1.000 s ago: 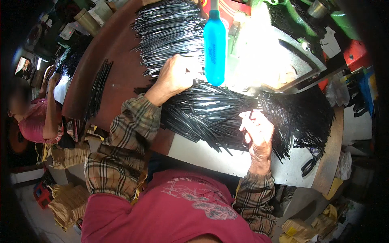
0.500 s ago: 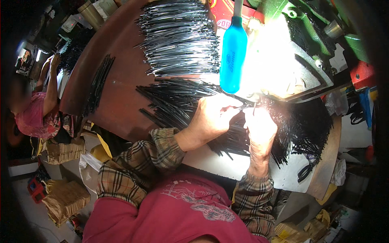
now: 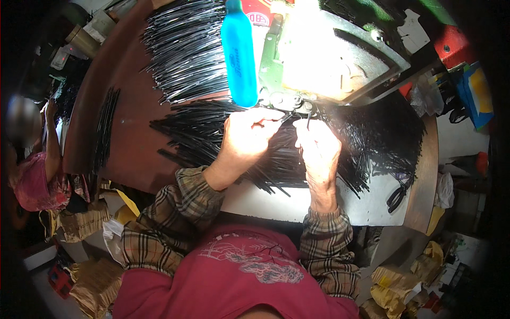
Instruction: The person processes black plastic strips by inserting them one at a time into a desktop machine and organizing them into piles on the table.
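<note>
My left hand (image 3: 245, 137) is closed in a pinch on a thin black strip (image 3: 287, 118), just in front of the small round metal parts of a machine (image 3: 291, 100). Close beside it on the right, my right hand (image 3: 320, 151) pinches another slender dark piece (image 3: 309, 121), which points up toward the same metal parts. Beneath both hands spreads a loose pile of thin black strips (image 3: 265, 165). A blue bottle-shaped object (image 3: 240, 58) stands out just beyond my left hand. Glare hides part of the machine.
A neat stack of shiny black strips (image 3: 186, 50) lies at the back left, with a smaller bundle (image 3: 106, 127) further left on the brown table (image 3: 135, 143). Black-handled scissors (image 3: 396, 199) rest near the right edge. Another person (image 3: 40, 170) is at far left.
The whole view has shifted, so the table, machine and hands appear further left and higher. My fingertips are slightly further apart, and the round metal parts show more plainly.
</note>
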Available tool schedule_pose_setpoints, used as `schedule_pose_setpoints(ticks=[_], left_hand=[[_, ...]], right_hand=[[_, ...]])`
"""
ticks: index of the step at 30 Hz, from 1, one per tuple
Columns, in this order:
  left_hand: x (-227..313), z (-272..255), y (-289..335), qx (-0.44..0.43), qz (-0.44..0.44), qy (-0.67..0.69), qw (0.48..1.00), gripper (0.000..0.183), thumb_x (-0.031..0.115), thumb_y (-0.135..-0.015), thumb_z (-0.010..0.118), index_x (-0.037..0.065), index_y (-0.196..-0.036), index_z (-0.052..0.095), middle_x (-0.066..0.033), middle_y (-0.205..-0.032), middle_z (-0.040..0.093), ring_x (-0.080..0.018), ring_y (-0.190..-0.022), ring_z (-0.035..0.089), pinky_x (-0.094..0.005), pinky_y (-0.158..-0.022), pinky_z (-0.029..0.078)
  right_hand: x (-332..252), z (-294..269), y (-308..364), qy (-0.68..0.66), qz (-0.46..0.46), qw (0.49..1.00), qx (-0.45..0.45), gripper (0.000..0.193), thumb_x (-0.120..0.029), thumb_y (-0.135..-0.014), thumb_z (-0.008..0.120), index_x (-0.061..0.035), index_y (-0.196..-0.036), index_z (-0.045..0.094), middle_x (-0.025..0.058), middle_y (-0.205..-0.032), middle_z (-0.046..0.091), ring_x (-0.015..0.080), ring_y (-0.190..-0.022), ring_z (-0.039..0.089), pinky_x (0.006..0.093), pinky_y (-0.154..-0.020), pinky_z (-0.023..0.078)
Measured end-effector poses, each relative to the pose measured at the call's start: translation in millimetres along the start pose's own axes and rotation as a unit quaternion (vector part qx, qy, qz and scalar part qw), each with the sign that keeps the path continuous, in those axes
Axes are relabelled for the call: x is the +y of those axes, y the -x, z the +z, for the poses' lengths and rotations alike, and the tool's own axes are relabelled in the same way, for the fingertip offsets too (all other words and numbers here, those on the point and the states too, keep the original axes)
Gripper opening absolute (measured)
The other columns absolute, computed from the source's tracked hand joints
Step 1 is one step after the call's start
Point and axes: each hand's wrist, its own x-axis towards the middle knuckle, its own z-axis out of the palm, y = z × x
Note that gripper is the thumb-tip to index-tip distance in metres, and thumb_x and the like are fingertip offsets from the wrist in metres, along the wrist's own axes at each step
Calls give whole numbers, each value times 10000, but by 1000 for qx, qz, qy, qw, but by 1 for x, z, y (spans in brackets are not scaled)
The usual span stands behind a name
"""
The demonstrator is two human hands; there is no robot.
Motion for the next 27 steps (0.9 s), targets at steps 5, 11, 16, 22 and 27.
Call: schedule_pose_setpoints(ticks=[5,11,16,22,27], left_hand=[[1,1,1,-8,-23,24,999,170,31,-820,635,-15,-976,685,-21,-687,615,-40,-581,495,-194,-537,412],[-1,2,2,-21,-31,28,999,190,57,-854,649,-18,-1028,666,19,-697,583,-18,-548,454,-174,-495,381],[-6,1,3,-25,-11,4,1000,225,75,-854,662,-18,-1058,654,7,-701,587,-23,-542,465,-177,-492,392],[-2,1,-1,-22,2,-6,1000,214,68,-852,658,-24,-1044,653,6,-691,585,-24,-539,470,-179,-490,394],[3,1,-11,-29,2,-43,999,207,32,-838,657,-30,-1035,653,-27,-747,615,-49,-598,525,-188,-539,427]], right_hand=[[-2,3,-1,10,-1,1000,3,110,-84,-885,625,24,-904,632,13,-710,591,44,-568,523,199,-504,429],[5,2,-4,27,4,1000,15,119,-95,-886,628,24,-892,625,16,-710,595,51,-581,542,199,-514,432],[10,7,-7,3,-5,1000,28,60,-61,-863,641,-1,-860,639,-20,-632,542,17,-514,434,175,-459,328],[13,6,-12,-25,-56,998,15,52,-54,-866,636,-5,-880,646,-23,-634,538,17,-511,431,172,-455,324],[-2,-2,-19,-51,0,998,-32,129,-135,-917,589,-39,-832,603,-48,-634,510,9,-532,419,179,-460,323]])
